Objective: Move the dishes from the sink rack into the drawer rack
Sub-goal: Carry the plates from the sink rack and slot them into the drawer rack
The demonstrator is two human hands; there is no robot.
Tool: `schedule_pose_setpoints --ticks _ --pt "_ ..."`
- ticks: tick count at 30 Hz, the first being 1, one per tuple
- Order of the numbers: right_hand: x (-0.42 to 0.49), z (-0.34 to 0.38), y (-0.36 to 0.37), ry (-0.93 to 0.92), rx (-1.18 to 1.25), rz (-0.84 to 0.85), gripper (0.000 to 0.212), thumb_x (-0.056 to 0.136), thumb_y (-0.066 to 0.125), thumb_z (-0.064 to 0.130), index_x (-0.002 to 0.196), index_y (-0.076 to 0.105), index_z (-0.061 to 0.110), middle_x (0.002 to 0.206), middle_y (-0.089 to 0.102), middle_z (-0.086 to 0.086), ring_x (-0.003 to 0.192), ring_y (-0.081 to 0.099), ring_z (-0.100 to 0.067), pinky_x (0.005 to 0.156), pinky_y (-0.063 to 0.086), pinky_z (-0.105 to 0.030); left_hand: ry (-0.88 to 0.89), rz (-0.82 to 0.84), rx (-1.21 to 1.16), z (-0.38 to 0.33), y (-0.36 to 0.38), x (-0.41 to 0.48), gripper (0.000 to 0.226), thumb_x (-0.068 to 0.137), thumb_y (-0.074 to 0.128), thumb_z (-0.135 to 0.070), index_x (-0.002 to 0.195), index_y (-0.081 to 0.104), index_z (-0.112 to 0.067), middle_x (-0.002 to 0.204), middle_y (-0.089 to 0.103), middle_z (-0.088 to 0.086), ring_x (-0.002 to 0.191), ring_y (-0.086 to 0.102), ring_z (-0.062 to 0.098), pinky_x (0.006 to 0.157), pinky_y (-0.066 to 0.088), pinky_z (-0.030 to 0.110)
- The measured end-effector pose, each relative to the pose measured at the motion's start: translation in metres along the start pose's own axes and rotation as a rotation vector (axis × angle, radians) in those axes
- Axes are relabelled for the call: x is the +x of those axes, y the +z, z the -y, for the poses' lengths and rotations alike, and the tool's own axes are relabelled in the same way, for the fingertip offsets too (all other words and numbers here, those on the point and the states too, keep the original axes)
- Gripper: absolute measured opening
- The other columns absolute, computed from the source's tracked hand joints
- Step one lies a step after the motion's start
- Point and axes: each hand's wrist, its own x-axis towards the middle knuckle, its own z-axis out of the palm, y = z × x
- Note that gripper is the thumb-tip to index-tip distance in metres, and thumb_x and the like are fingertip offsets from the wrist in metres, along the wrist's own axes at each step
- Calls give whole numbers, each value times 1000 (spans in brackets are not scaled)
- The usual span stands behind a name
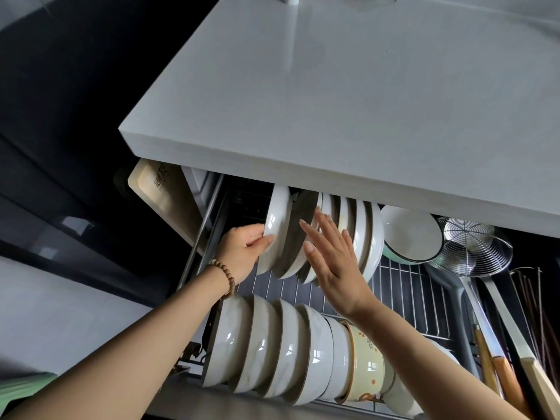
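The drawer rack (pixel 394 277) is pulled out under the white countertop. A row of white plates (pixel 363 237) stands on edge at its back. My left hand (pixel 242 253) grips the rim of the leftmost white plate (pixel 277 228), which stands tilted in the row. My right hand (pixel 333 256) lies flat with straight fingers against the plates beside it. A row of white bowls (pixel 272 347) stands on edge at the front, with a cream patterned bowl (pixel 365 362) at its right end. The sink rack is out of view.
The white countertop (pixel 333 116) overhangs the back of the drawer. A green-rimmed bowl (pixel 409 234), a wire skimmer (pixel 472 247), chopsticks (pixel 530 304) and wooden-handled utensils (pixel 500 371) fill the right side. A wooden board (pixel 160 195) leans at the left.
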Motion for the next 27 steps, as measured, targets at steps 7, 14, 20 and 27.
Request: schedule_pose_setpoints --ticks 7,14,20,27 --pt "-1 -4 3 -45 -61 -9 71 88 8 71 146 31 37 159 0 18 144 -10 5 112 -17 -15 -75 49 -75 2 -2 0 36 89 59 -29 70 51 2 74 53 13 75 52 21 88 49 55" --pt "0 -6 -1 -59 -91 -4 66 89 13 69 145 32 38 158 2 19 144 -8 4 115 -13 -18 -77 -24 -27 -7 6 -6 16 89 60 -17 72 60 -16 65 57 -14 60 51 -5 68 50 22" --pt "-34 9 -33 56 65 4 45 95 38 54 139 32 47 153 10 28 140 7 10 113 17 -22 -190 -217 -64 -41 10 -51 49 86 64 -19 132 48 -13 132 50 4 112 53 18 87 40 24" --pt "-127 18 -135 267 -34 61 50 96 41 43 145 31 36 149 13 26 133 24 3 111 26 -25 -199 5 -73 -126 70 -101 27 88 60 -25 114 57 -18 114 59 0 107 59 22 95 49 43"
